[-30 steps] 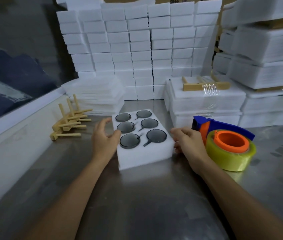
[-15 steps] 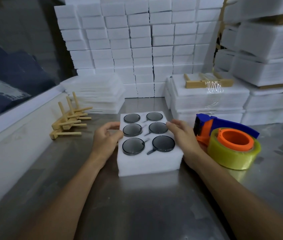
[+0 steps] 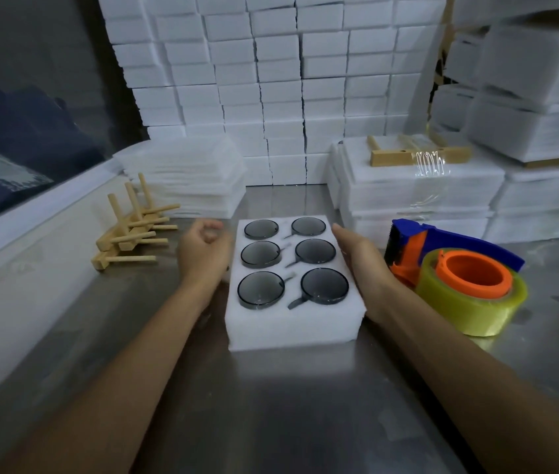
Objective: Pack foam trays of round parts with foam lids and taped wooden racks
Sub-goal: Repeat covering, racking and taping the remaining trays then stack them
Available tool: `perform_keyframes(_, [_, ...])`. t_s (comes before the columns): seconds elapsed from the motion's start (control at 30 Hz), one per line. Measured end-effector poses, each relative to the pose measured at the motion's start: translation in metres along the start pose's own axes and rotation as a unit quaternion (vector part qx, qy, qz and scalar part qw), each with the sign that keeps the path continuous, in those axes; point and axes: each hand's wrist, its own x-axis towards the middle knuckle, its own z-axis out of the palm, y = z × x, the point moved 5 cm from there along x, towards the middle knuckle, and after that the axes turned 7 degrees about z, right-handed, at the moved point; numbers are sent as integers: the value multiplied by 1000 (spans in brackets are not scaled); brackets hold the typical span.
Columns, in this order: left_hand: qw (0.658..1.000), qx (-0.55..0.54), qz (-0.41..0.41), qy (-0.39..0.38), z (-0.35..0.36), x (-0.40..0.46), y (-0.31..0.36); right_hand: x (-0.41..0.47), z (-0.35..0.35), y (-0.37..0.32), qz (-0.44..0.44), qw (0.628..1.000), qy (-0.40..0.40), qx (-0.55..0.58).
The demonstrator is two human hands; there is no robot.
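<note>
Six round dark parts (image 3: 324, 287) sit uncovered in the foam tray (image 3: 291, 323), its right side touched by the straight-fingered right hand (image 3: 362, 260), the loosely curled, empty left hand (image 3: 203, 251) just left; steady both sides squarely before fetching a foam lid (image 3: 185, 172) behind-left

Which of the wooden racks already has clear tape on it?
The wooden rack lying on the white foam stack at right, behind the tape dispenser. Clear tape crosses its bar; the loose racks at left are bare.
</note>
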Motion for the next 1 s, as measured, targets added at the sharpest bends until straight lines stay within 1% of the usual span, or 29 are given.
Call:
perform_keyframes(0.07, [994, 91, 59, 13, -1, 19, 13, 6, 5, -4, 9, 1000, -5, -8])
perform_keyframes(0.1, [985, 144, 90, 11, 0, 30, 20, 11, 6, -6, 3, 1000, 7, -8])
perform_keyframes(0.2, [949, 275, 156, -16, 5, 70, 36, 21, 4, -6, -18, 999, 30, 14])
perform_keyframes(0.33, [891, 407, 198, -46, 17, 126, 51, 33, -4, 6, -7, 998, 6, 64])
perform_keyframes(0.4, [880, 433, 187, -59, 26, 150, 53, 38, -8, 10, -12, 997, 0, 76])
perform_keyframes(0.53, [871, 464, 129, -97, 45, 181, 49, 43, -17, 8, -65, 996, 44, 46])
perform_keyframes(0.67, [849, 494, 180, -55, 52, 196, 57, 46, -20, 10, -78, 995, 54, 33])
perform_keyframes(0.77, [850, 497, 167, -56, 53, 203, 61, 48, -20, 12, -80, 995, 54, 34])
perform_keyframes(0.8, [839, 509, 179, -66, 53, 203, 65, 49, -21, 12, -80, 995, 55, 37])
perform_keyframes(0.9, [782, 553, 255, -131, 59, 195, 77, 49, -21, 11, -86, 994, 55, 36])
perform_keyframes(0.93, [765, 568, 267, -145, 58, 191, 79, 48, -21, 10, -88, 994, 55, 34])
perform_keyframes(1.0, [753, 578, 285, -133, 52, 183, 82, 46, -21, 9, -89, 994, 56, 35])
